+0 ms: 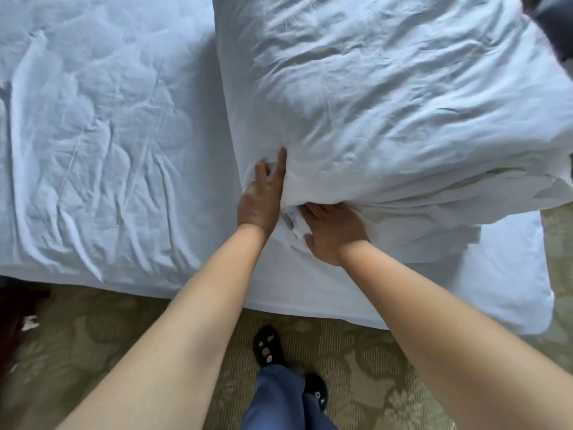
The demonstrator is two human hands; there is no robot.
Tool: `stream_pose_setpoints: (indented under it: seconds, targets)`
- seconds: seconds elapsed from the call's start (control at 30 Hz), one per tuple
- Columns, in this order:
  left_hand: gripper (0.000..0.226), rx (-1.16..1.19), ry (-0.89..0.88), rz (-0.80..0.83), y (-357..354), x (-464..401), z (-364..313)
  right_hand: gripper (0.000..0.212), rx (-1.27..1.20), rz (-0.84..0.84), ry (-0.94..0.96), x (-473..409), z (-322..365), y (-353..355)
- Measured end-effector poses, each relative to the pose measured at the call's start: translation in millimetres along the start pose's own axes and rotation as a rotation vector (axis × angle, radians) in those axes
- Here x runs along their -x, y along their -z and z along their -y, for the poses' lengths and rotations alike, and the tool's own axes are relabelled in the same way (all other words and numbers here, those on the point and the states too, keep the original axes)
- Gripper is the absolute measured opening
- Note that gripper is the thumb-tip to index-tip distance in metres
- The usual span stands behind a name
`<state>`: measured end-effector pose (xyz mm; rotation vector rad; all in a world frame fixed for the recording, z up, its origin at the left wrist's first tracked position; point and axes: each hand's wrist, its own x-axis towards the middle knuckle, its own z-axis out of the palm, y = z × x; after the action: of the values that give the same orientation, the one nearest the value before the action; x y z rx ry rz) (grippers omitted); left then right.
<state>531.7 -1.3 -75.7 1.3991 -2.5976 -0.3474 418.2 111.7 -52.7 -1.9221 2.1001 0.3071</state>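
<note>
A thick white duvet (387,97), folded into several layers, lies on the right half of the bed (102,156). My left hand (262,197) rests against the duvet's near left corner, its fingers straight and spread, the index finger pointing up along the fold. My right hand (331,232) lies palm down just to the right of it. The fingers of that hand reach under the duvet's near edge, next to a small bunch of white fabric (296,225), and their tips are partly hidden by the fold.
The bed's wrinkled white sheet covers the left half and hangs over the near edge (310,302). A patterned green-beige carpet (102,352) lies below, with my feet in black socks (268,347). Dark furniture (12,318) stands at the left edge.
</note>
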Motion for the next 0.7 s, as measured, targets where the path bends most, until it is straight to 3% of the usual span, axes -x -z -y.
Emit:
stream_pose_setpoints:
  seconds: [0.07, 0.13, 0.23, 0.3, 0.4, 0.47, 0.5, 0.57, 0.63, 0.7]
  targets:
    - [0.09, 0.055, -0.084, 0.159, -0.8, 2.8, 15.5, 0.08, -0.007, 0.0, -0.016, 5.0, 4.0, -3.4]
    - [0.105, 0.16, -0.093, 0.263, 1.2, 10.7, 33.2, 0.089, 0.061, -0.026, -0.02, 8.9, 10.0, -10.7]
    - [0.125, 0.159, -0.036, 0.372, 5.0, 19.4, 39.8, 0.079, 0.072, -0.125, 0.009, 15.1, 13.5, -22.3]
    - [0.118, 0.146, -0.035, 0.306, 0.5, 20.7, 35.3, 0.064, -0.011, -0.277, 0.043, 16.4, 16.2, -23.1]
    - [0.087, 0.156, 0.06, 0.136, 5.7, 7.9, 18.3, 0.044, -0.154, -0.444, 0.041, 21.1, 25.3, -12.0]
    - [0.07, 0.172, 0.203, 0.165, 11.4, -7.6, 9.1, 0.019, -0.405, -0.496, -0.191, 23.0, 33.9, 6.9]
    - [0.063, 0.178, 0.238, 0.2, 15.1, -11.8, 6.3, 0.018, -0.602, -0.47, -0.383, 20.7, 36.7, 15.5]
    - [0.054, 0.141, 0.212, 0.283, 22.9, -13.2, 5.6, 0.035, -1.007, -0.358, -0.721, 13.9, 43.3, 37.2]
    - [0.051, 0.104, 0.177, 0.359, 30.7, -7.3, 7.8, 0.027, -1.374, -0.224, -0.827, 3.8, 51.0, 51.1]
    - [0.05, 0.157, 0.174, 0.427, 37.9, -4.5, 10.6, 0.052, -1.7, -0.055, -0.834, -0.4, 62.2, 67.7]
